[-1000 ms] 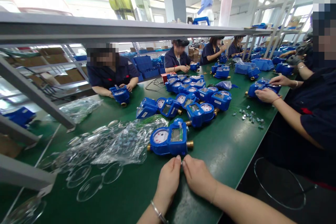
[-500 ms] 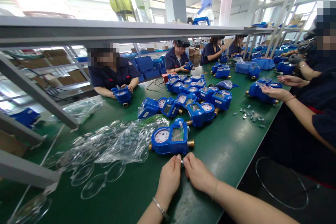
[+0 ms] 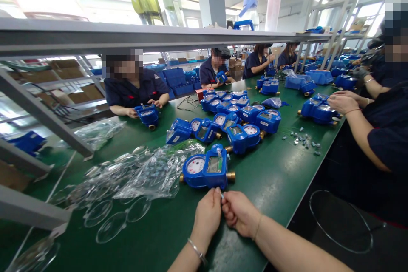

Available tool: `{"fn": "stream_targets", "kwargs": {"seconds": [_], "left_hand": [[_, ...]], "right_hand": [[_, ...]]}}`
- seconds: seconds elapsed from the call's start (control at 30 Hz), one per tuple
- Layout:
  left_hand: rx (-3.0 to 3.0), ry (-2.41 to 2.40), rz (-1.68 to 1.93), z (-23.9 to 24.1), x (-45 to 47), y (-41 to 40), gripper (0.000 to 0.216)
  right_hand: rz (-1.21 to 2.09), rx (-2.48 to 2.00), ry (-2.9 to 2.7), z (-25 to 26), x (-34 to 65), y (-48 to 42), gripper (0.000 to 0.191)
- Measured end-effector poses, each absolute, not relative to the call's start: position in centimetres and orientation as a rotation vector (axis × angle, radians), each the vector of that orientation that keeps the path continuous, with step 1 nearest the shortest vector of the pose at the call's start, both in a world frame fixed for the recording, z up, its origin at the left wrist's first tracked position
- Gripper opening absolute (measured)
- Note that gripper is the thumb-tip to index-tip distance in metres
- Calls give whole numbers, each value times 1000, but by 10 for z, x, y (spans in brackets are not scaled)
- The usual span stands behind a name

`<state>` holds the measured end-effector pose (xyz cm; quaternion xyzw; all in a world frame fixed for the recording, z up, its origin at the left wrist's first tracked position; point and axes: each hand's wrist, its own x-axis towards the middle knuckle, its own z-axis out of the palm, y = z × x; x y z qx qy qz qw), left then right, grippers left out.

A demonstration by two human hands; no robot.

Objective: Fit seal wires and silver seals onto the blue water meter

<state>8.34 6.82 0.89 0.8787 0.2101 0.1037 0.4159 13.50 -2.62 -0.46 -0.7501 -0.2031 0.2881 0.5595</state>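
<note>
Just in front of a blue water meter [image 3: 206,168], my left hand [image 3: 208,212] and my right hand [image 3: 240,213] meet fingertip to fingertip. Both are closed in a pinch on a small pale seal [image 3: 222,196], most of it hidden by the fingers. It resembles the loose pieces in the plastic bag. The meter lies face up, showing a round white dial and a small grey display, with brass ends at both sides. A clear bag of small blue-grey seals [image 3: 156,170] lies left of the meter.
Clear round plastic covers [image 3: 111,225] lie to the left on the green table [image 3: 255,182]. Several more blue meters [image 3: 244,136] stand behind. Loose seals [image 3: 301,141] lie at right, near a co-worker's hands [image 3: 346,101]. A shelf [image 3: 159,39] with bottles crosses above; another person [image 3: 134,89] sits opposite.
My right hand has turned and its fingers have curled in more, still pinching at my left fingertips. The co-worker's hands at the right have drawn together. The near meter stays in place.
</note>
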Motion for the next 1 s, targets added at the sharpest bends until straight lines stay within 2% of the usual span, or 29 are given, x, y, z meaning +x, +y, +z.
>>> {"fn": "stream_targets", "kwargs": {"seconds": [0.2, 0.3, 0.43, 0.53, 0.67, 0.77, 0.9, 1.0], "left_hand": [[2188, 526, 267, 8, 86, 68, 39], [2179, 541, 266, 5, 87, 68, 39], [2185, 548, 269, 4, 87, 66, 36], [2189, 556, 288, 5, 87, 63, 36], [2190, 598, 333, 6, 87, 59, 36], [2196, 619, 375, 5, 85, 58, 34], [2194, 594, 404, 3, 82, 60, 32], [2174, 562, 402, 3, 80, 62, 34]], "right_hand": [[397, -1824, -542, 1, 121, -42, 3], [347, -1815, -563, 0, 121, -46, 8], [440, -1732, -489, -3, 126, -42, 16], [644, -1618, -380, -3, 132, -36, 22], [972, -1434, -344, 2, 143, -28, 20], [1072, -1372, -363, 5, 149, -24, 20], [995, -1461, -391, 1, 143, -23, 21], [743, -1637, -411, -1, 131, -26, 23]]}}
